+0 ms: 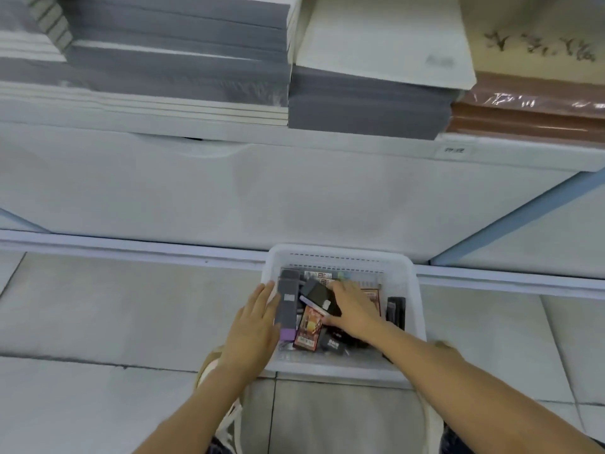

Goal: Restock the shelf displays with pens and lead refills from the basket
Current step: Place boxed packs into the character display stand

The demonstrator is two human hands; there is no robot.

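- Down on the tiled floor [98, 306], a white plastic basket [414, 290] sits just in front of the white shelf base [229, 191]; it holds a jumble of small packs.
- Left hand [252, 322] lies at the basket's left wall, fingers stretched nearly flat and together; they rest against a tall grey box with a purple end [287, 303], which stands along that wall; whether the hand grips the box or only touches it I cannot tell.
- Right hand [352, 309] reaches into the middle of the basket, fingers spread and curled down over the packs; its thumb side touches a black box [319, 294] tilted on top of the pile; a firm hold is not visible.
- Just below the black box lies a red-and-orange printed pack [307, 329]; a dark pack [395, 311] stands by the right wall; more printed packs line the far wall, too blurred to read.
- Above, the shelf carries stacks of grey paper [180, 44], a white sheet pad [386, 44] and brown wrapped sheets [530, 116].
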